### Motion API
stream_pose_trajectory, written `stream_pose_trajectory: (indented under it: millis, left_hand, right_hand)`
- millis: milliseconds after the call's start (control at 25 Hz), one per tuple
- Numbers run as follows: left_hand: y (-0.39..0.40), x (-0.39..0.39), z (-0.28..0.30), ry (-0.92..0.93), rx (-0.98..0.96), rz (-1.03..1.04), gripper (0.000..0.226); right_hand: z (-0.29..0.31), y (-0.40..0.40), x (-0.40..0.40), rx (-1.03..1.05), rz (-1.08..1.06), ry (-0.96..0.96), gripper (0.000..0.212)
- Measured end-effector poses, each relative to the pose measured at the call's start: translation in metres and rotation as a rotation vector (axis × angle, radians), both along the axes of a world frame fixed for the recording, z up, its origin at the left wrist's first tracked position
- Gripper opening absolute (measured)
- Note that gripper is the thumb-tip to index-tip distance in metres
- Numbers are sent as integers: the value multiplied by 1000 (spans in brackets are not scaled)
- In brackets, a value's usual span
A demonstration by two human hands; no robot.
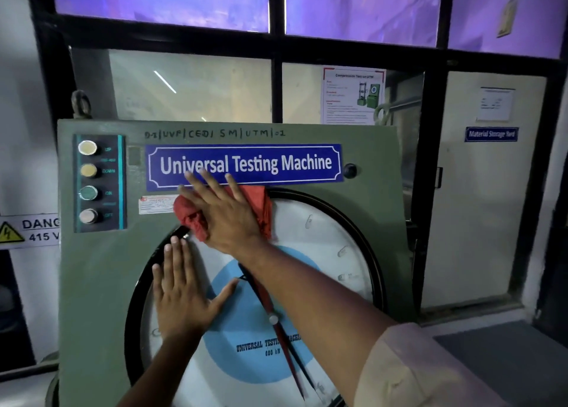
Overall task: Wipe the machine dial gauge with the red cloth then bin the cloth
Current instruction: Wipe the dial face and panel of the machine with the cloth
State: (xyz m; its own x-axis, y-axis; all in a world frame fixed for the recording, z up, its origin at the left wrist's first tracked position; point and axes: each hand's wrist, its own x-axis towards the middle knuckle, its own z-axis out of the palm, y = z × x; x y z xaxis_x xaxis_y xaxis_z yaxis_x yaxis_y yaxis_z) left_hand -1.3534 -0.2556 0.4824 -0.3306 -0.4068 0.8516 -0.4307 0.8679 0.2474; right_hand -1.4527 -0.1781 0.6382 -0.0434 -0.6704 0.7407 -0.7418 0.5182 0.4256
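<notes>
The round dial gauge (325, 240) has a white face, a blue centre and a black rim, and fills the front of the green machine (101, 277). My right hand (226, 213) lies flat on the red cloth (192, 214) and presses it against the gauge's upper left rim, just below the blue "Universal Testing Machine" plate. The cloth bunches out to the left and right of the hand. My left hand (181, 293) rests flat on the gauge's left side with fingers spread and holds nothing. No bin is in view.
A panel of several round push buttons (89, 182) is at the machine's upper left. A danger sign (29, 230) hangs on the wall at left. Behind are a black-framed window and a door (479, 191) at right with a "Material Storage Yard" sign.
</notes>
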Motion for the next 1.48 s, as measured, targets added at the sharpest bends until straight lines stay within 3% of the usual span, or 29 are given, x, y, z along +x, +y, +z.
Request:
stream_pose_trajectory:
  millis: [280, 680, 800, 920, 1080, 1280, 1360, 1480]
  left_hand:
    - [3, 2, 0, -17, 29, 2, 132]
    - [5, 2, 1, -13, 33, -12, 131]
    - [5, 4, 2, -25, 37, -18, 131]
    - [4, 4, 1, -22, 33, -15, 131]
    - [2, 3, 0, -13, 29, -14, 130]
    - [2, 0, -3, 1, 0, 0, 129]
    - [3, -1, -2, -1, 1, -11, 129]
    - [1, 1, -2, -20, 18, -6, 129]
  right_hand:
    - [-13, 83, -80, -436, -22, -323, 75]
    - [-123, 184, -104, -749, -299, -533, 72]
    - [-141, 183, -100, -758, -334, -576, 74]
    - [-120, 160, -93, -715, -254, -566, 75]
    - [-81, 93, -63, -533, -114, -430, 80]
    - [-97, 57, -30, -115, 31, -120, 103]
    - [-87, 70, -44, -27, 41, -41, 96]
    - [-80, 99, -68, -165, -54, -180, 81]
